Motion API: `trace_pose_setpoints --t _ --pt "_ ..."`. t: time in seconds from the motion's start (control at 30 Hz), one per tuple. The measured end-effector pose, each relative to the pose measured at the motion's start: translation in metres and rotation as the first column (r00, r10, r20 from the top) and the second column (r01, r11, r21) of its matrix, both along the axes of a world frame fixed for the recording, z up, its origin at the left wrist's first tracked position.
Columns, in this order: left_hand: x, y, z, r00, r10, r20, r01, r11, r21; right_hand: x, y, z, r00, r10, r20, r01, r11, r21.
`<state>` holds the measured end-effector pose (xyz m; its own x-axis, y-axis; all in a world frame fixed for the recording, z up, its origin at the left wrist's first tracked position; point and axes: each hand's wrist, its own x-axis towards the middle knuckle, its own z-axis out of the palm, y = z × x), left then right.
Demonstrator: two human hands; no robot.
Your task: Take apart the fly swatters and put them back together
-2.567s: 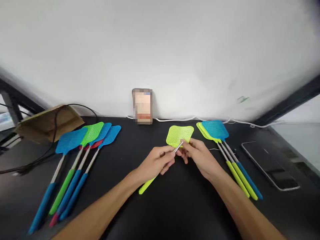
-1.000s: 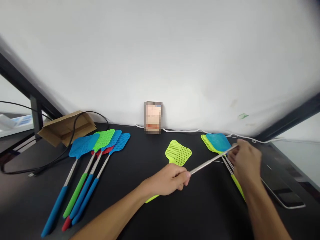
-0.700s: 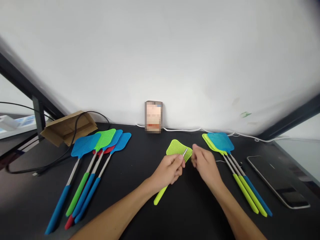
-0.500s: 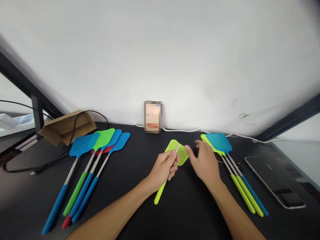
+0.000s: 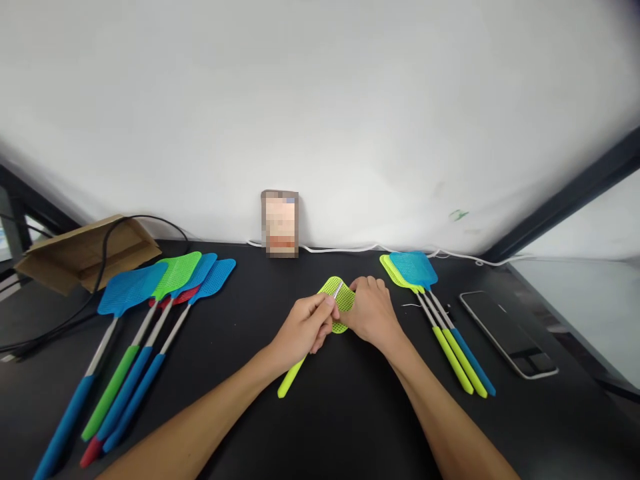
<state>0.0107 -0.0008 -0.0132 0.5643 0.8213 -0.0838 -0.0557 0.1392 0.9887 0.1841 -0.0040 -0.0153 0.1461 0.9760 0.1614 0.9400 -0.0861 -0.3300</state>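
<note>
My left hand (image 5: 307, 325) is closed around the metal shaft of a yellow-green fly swatter handle (image 5: 291, 381). The handle slants down to the left, and its bare silver tip pokes out above my thumb, in front of the perforated yellow-green swatter head (image 5: 332, 287). Curled over the right edge of that head is my right hand (image 5: 373, 308), thumb and fingers pinching it. Whether shaft and head are joined cannot be seen; my fingers cover the lower part of the head.
Several blue, green and red fly swatters (image 5: 135, 347) lie overlapped on the left. To the right lie yellow-green and blue swatters (image 5: 414, 268) and a phone (image 5: 507, 333). A pixelated upright item (image 5: 280, 223) leans on the wall, near a white cable (image 5: 345, 250). Behind left sits a cardboard box (image 5: 85, 253).
My right hand has come in from the right and closed on the swatter head, where before it hovered open beside it. The view has turned slightly, shifting everything left.
</note>
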Motion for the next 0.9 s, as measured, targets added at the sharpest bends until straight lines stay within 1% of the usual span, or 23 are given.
trace_pose_setpoints --t 0.07,0.1,0.13,0.17,0.2,0.23,0.27,0.3,0.33,0.4,0.43,0.47,0.5,0.53,0.57,0.6,0.63,0.67,0.7,0.73,0.77,0.83,0.9 --pt "-0.001 0.002 -0.001 1.000 -0.016 0.004 0.016 0.999 -0.028 0.001 -0.001 0.002 0.989 -0.021 -0.147 0.023 1.000 0.014" --pt "-0.001 0.003 -0.001 1.000 -0.017 0.012 0.017 0.999 -0.037 0.001 -0.003 0.004 0.958 -0.015 -0.285 0.022 1.000 0.020" --pt "-0.001 0.004 -0.001 1.000 -0.015 0.021 0.016 0.999 -0.042 0.001 -0.006 0.006 0.889 0.007 -0.459 0.007 1.000 0.029" --pt "-0.001 0.005 -0.002 0.999 -0.012 0.032 0.014 0.999 -0.043 0.000 -0.010 0.008 0.770 0.044 -0.636 -0.024 0.999 0.040" --pt "-0.001 0.006 -0.002 0.999 -0.010 0.043 0.012 0.999 -0.041 -0.002 -0.013 0.010 0.619 0.085 -0.781 -0.062 0.996 0.060" --pt "-0.002 0.006 -0.002 0.998 -0.007 0.055 0.009 0.999 -0.040 -0.005 -0.017 0.012 0.464 0.122 -0.878 -0.094 0.992 0.088" --pt "-0.002 0.006 -0.002 0.998 -0.001 0.069 0.004 0.999 -0.040 -0.009 -0.020 0.014 0.331 0.145 -0.932 -0.113 0.987 0.113" --pt "-0.002 0.007 -0.002 0.996 0.006 0.086 -0.003 0.999 -0.043 -0.013 -0.023 0.014 0.232 0.154 -0.960 -0.122 0.984 0.129" --pt "-0.003 0.007 -0.002 0.994 0.014 0.106 -0.009 0.999 -0.052 -0.017 -0.024 0.014 0.160 0.156 -0.975 -0.125 0.983 0.137" --pt "-0.003 0.008 -0.002 0.991 0.017 0.134 -0.007 0.997 -0.080 -0.023 -0.023 0.012 0.044 0.152 -0.987 -0.090 0.985 0.147" --pt "-0.004 0.008 -0.002 0.990 0.008 0.139 0.005 0.996 -0.091 -0.024 -0.022 0.010 0.000 0.148 -0.989 -0.047 0.988 0.148" --pt "-0.004 0.008 -0.001 0.991 -0.008 0.136 0.021 0.995 -0.096 -0.024 -0.020 0.009 -0.018 0.151 -0.988 0.019 0.988 0.151" --pt "-0.004 0.008 -0.001 0.991 -0.024 0.129 0.036 0.995 -0.095 -0.021 -0.019 0.008 0.000 0.167 -0.986 0.108 0.980 0.166" --pt "-0.004 0.008 0.000 0.992 -0.036 0.119 0.046 0.995 -0.088 -0.017 -0.018 0.009 0.067 0.190 -0.980 0.205 0.958 0.200" --pt "-0.004 0.007 0.000 0.993 -0.040 0.107 0.049 0.996 -0.079 -0.011 -0.018 0.010 0.183 0.206 -0.961 0.285 0.925 0.252" --pt "-0.004 0.006 0.001 0.995 -0.039 0.096 0.046 0.996 -0.071 -0.005 -0.019 0.012 0.332 0.207 -0.920 0.331 0.888 0.319" --pt "-0.004 0.006 0.002 0.996 -0.036 0.087 0.042 0.997 -0.066 0.001 -0.020 0.013 0.485 0.194 -0.853 0.333 0.861 0.385" --pt "-0.004 0.005 0.002 0.996 -0.035 0.082 0.041 0.997 -0.063 0.006 -0.021 0.014 0.614 0.173 -0.770 0.303 0.849 0.432" --pt "-0.004 0.005 0.002 0.996 -0.038 0.081 0.043 0.997 -0.060 0.009 -0.021 0.015 0.708 0.157 -0.689 0.254 0.854 0.455" --pt "-0.003 0.005 0.002 0.996 -0.043 0.083 0.048 0.997 -0.058 0.011 -0.021 0.013 0.769 0.153 -0.620 0.196 0.868 0.457" --pt "-0.003 0.005 0.002 0.995 -0.048 0.088 0.054 0.997 -0.056 0.011 -0.020 0.011 0.806 0.165 -0.568 0.134 0.885 0.447" --pt "-0.004 0.005 0.001 0.994 -0.054 0.091 0.058 0.997 -0.048 0.009 -0.017 0.004 0.849 0.203 -0.488 0.015 0.913 0.407" --pt "-0.004 0.004 0.001 0.996 -0.060 0.072 0.062 0.998 -0.030 0.007 -0.013 -0.003 0.865 0.203 -0.458 -0.035 0.937 0.348"
